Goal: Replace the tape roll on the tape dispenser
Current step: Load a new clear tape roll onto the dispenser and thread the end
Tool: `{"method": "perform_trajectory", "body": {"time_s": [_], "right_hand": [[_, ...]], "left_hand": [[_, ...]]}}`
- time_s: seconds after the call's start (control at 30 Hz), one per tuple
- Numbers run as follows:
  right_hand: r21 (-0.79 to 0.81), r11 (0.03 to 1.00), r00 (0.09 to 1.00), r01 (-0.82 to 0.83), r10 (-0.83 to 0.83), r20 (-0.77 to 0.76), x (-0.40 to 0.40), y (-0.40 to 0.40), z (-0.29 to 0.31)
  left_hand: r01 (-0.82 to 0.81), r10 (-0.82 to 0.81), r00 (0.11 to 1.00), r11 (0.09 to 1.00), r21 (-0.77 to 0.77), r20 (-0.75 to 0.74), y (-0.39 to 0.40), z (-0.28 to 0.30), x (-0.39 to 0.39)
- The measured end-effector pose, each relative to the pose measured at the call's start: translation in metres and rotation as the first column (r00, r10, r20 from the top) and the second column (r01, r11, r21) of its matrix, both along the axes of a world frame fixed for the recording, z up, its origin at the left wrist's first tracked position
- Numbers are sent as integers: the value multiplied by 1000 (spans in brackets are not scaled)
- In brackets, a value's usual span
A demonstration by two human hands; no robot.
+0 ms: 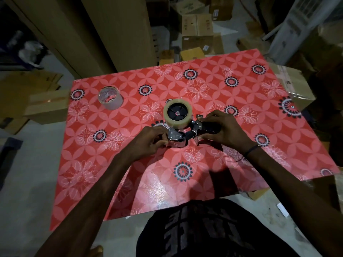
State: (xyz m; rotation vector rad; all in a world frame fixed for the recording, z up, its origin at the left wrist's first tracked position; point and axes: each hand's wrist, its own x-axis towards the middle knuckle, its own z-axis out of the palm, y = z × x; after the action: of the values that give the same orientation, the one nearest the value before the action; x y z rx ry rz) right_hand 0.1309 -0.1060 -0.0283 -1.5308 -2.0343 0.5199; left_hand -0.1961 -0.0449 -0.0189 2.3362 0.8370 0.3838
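Observation:
A tape dispenser (187, 133) of black and shiny metal lies on its side at the middle of the red flowered table (204, 80). A full roll of clear tape (177, 121) sits on the dispenser's black hub. My left hand (148, 140) pinches the metal roller end of the dispenser at its near left. My right hand (225, 129) grips the black handle on the right. An almost spent tape roll (110, 97), a clear thin-walled ring, stands apart on the table at the far left.
Cardboard boxes (197, 25) crowd the floor beyond the table and on both sides. A tall cardboard sheet (104, 30) leans behind the far left corner. A taped box (295, 86) sits under the table's right edge.

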Motion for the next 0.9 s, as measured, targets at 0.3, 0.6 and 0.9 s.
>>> {"method": "perform_trajectory", "body": {"time_s": [0.3, 0.6, 0.9], "right_hand": [[-11, 1000, 998, 3, -4, -70, 0, 2, -1], [54, 968, 968, 247, -244, -59, -38, -12, -8], [-62, 993, 948, 97, -111, -298, -14, -8, 0]], "left_hand": [[-33, 35, 999, 998, -54, 35, 4, 0, 1], [-35, 37, 999, 996, -84, 19, 4, 2, 1], [-5, 12, 998, 991, -132, 55, 4, -2, -2]]}}
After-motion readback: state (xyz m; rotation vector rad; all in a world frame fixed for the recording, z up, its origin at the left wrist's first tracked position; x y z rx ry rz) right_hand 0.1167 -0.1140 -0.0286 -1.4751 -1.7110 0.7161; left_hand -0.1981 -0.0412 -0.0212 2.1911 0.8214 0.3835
